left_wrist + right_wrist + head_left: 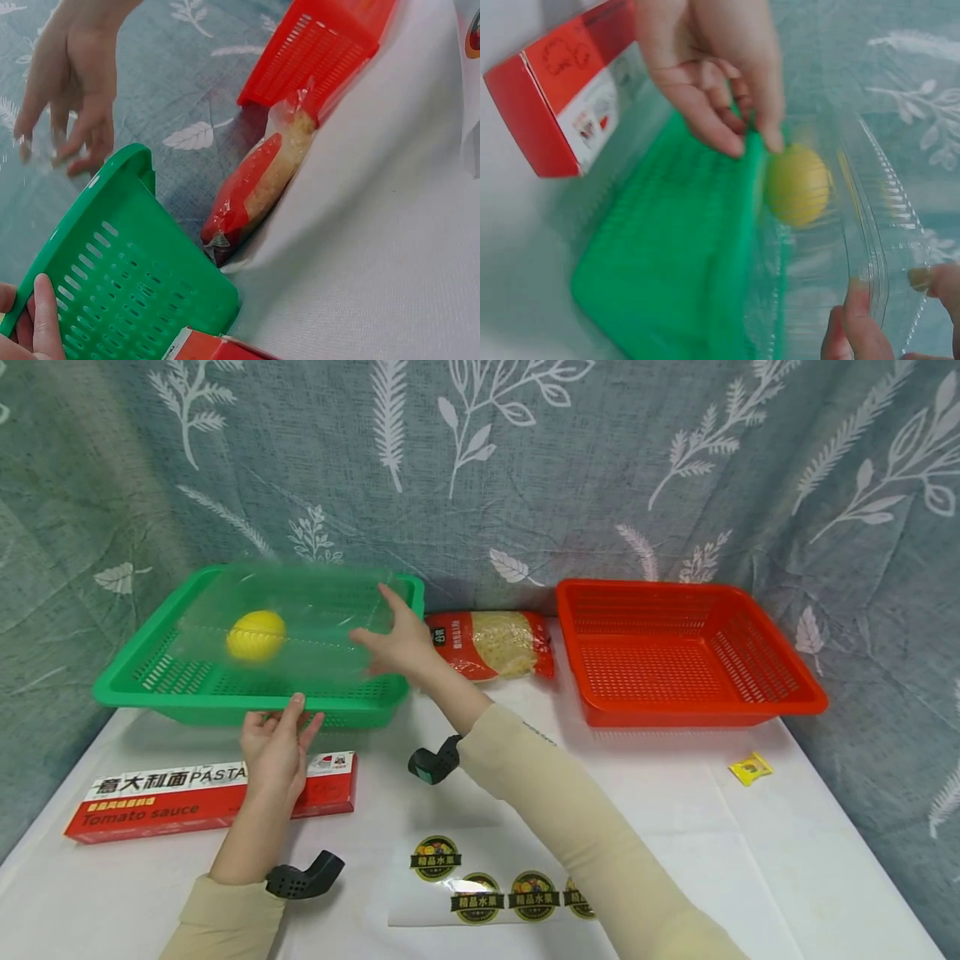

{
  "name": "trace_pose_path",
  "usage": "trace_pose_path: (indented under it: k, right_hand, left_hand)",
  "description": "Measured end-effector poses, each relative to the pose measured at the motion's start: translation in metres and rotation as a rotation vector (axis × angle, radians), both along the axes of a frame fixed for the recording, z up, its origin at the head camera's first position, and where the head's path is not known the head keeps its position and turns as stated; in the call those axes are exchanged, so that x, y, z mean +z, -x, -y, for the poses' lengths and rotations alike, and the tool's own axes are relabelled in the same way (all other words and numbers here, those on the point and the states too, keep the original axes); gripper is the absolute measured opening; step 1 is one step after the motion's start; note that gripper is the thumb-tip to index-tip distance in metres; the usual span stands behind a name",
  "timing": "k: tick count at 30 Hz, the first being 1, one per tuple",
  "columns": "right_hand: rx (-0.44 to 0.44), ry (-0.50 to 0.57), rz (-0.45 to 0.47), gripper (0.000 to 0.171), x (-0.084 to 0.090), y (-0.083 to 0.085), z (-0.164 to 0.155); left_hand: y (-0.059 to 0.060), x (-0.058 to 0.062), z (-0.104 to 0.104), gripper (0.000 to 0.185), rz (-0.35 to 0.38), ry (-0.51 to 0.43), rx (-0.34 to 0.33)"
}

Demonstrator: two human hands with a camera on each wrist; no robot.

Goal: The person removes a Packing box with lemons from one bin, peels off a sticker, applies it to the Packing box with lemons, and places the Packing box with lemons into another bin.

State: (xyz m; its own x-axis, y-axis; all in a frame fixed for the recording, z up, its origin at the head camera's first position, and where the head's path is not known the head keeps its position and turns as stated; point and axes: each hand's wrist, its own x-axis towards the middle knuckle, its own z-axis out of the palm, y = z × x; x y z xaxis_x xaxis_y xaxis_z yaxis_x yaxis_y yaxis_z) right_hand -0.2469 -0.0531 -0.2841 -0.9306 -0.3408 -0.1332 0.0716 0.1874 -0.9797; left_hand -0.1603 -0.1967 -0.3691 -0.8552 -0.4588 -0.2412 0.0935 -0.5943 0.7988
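While untouched, lying nearest on the bench [675, 827]: a sheet of round stickers [480, 881], then a long red pasta box [172, 797] to the left, partly under the left wrist.

Just beyond, left hand [277, 747] at the near rim of the green basket [150, 693]; fingers [705, 112] close together, curled over that rim with the thumb on the outer wall, pinching it.

Further in, right hand [397, 639] stretched across to the right end of a clear box [300, 618]; fingers [855, 315] loosely spread, tips and thumb pinching the thin plastic edge. Inside the clear box, a yellow fruit [257, 635], blurred, toward the left half.

Clear box itself low over the green basket, within its rims; cannot tell whether resting on the mesh floor or held just above it.

Judged from this: clear box and fruit brought to the green basket, so most of the carrying done; left to do, settling it flat and letting go.

Beside the green basket, right of it, a bag of noodles [495, 643] lying flat; then a red basket [787, 693] holding nothing visible, with a small yellow sachet [750, 768] near its front corner. Behind all, a leaf-patterned curtain [525, 460].
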Motion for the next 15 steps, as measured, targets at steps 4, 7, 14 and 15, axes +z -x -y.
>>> trace_pose_path:
  k: [4,7,14,15]
  right_hand:
    - [0.046,0.012,0.017,0.075,0.014,-0.002,-0.019]
    - [0.068,0.021,0.009,0.074,0.021,-0.005,-0.033]
    - [0.079,-0.061,-0.121,0.073,0.027,-0.012,-0.067]
    - [0.08,-0.071,-0.132,0.073,0.027,-0.014,-0.072]
  left_hand:
    - [-0.001,0.0,0.0,0.034,-0.002,0.013,-0.015]
    - [-0.001,0.001,0.0,0.039,0.0,0.013,-0.028]
    - [-0.003,0.002,0.0,0.043,-0.002,0.004,-0.048]
    - [-0.004,0.002,0.0,0.042,-0.002,0.004,-0.049]
